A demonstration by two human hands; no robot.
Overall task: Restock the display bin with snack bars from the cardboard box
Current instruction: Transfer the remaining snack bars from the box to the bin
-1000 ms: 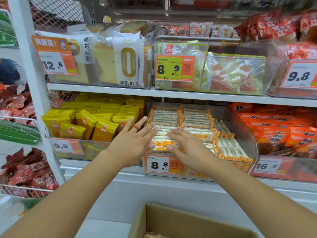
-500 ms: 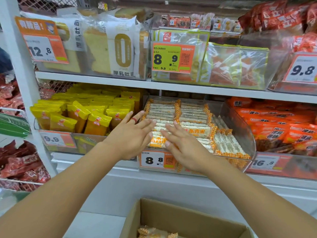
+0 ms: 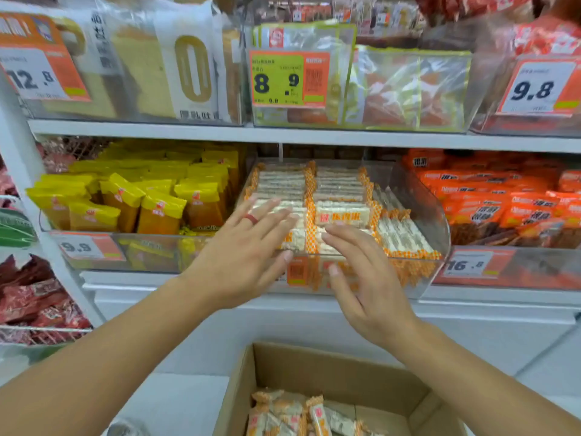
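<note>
My fingers are straight and spread on both sides, holding nothing. The left hand [image 3: 242, 259], red ring on one finger, lies with its fingertips over the front row of snack bars [image 3: 341, 215]; whether they actually touch the wrappers I cannot tell. The right hand [image 3: 364, 278] hovers at the front lip of the display bin [image 3: 430, 215], palm down, also with nothing in it.

Step in hand, as I judge it: patting the rows level inside the clear bin, which looks mostly full, with looser bars piled along its right side.

Next move calls for dropping both hands to the cardboard box [image 3: 330, 366] directly below, where more bars [image 3: 283, 410] lie loose, and taking a handful for the remaining space.

Readable writing: price tags 12.8, 8.9 on yellow-green [image 3: 287, 78], 9.8, 9.9, 16.8. A large gold "0" on the bread bag [image 3: 191, 67] above. Chinese text on wrappers is too blurred to read.
</note>
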